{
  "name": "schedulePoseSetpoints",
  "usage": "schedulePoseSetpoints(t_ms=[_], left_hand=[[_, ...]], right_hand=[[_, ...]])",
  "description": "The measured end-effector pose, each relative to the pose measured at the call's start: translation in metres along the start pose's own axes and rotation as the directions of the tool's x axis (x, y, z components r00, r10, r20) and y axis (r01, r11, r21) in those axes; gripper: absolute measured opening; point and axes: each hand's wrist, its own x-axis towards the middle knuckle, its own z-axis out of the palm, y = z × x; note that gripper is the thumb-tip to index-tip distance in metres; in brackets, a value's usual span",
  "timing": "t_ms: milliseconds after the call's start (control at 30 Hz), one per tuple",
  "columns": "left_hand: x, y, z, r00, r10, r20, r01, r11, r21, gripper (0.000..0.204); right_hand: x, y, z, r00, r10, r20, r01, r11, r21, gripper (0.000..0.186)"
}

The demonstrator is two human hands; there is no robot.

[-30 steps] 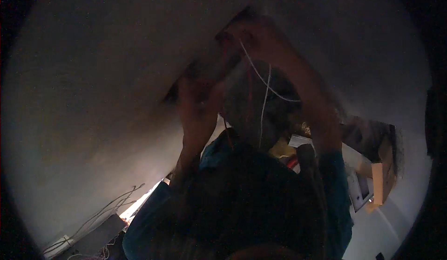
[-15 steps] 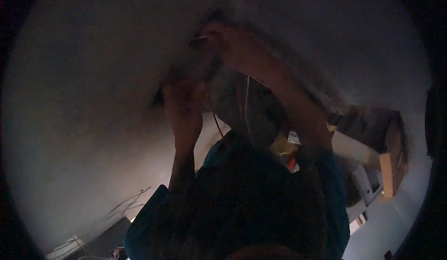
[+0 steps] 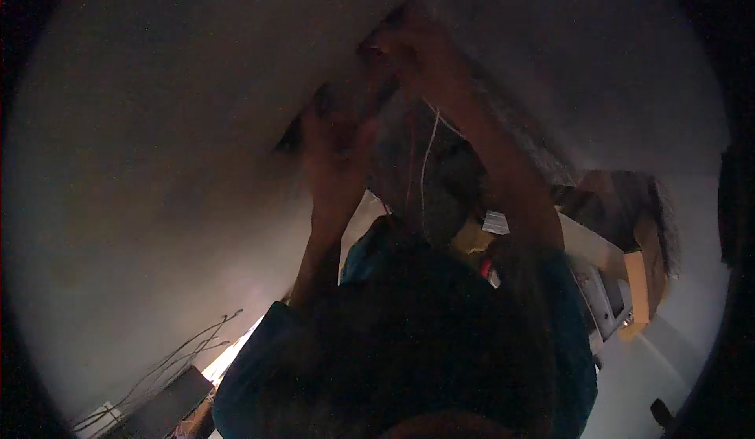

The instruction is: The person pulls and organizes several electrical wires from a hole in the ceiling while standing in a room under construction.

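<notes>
Both my arms are raised toward a dark slot in a dim grey surface. My right hand is closed at its upper end, fingertips on something dark and indistinct. Lower and to the left, my left hand has its fingers curled at another part of that dark strip, holding something too murky to name. A thin white cord and a red wire hang down between my forearms, their upper ends hidden around the hands.
At lower left, several cables run above a grey ledge beside a bright strip. At right are an open cardboard box, grey panels and a white striped object. My teal sleeves fill the bottom middle.
In the picture both hands shifted down-left half a second ago and are back up-right now, along with the surroundings. The white cord shows less around my right hand than a second ago.
</notes>
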Motion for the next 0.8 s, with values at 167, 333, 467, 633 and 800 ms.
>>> schedulePoseSetpoints(t_ms=[167,333,467,633,800], left_hand=[[-0.001,-0.002,0.002,0.997,-0.014,0.075,0.024,0.991,-0.130,0.081],[0.004,0.012,-0.006,0.984,0.005,0.179,0.010,0.996,-0.085,0.080],[0.005,0.035,-0.020,0.992,0.051,0.116,-0.081,0.958,0.276,0.067],[0.005,0.029,-0.015,0.975,0.224,-0.011,-0.185,0.833,0.522,0.051],[0.011,0.006,-0.016,0.948,0.316,-0.048,-0.262,0.855,0.447,0.046]], right_hand=[[-0.001,-0.012,-0.009,0.990,-0.139,-0.012,0.139,0.989,0.050,0.017],[-0.005,-0.013,-0.020,0.998,-0.062,0.018,0.061,0.996,0.060,0.018],[-0.002,-0.007,-0.002,0.984,-0.162,-0.075,0.165,0.986,0.036,0.022],[-0.001,-0.004,0.008,0.991,-0.121,-0.061,0.127,0.986,0.105,0.024],[-0.001,-0.003,0.009,0.975,-0.200,-0.097,0.195,0.979,-0.058,0.023]])
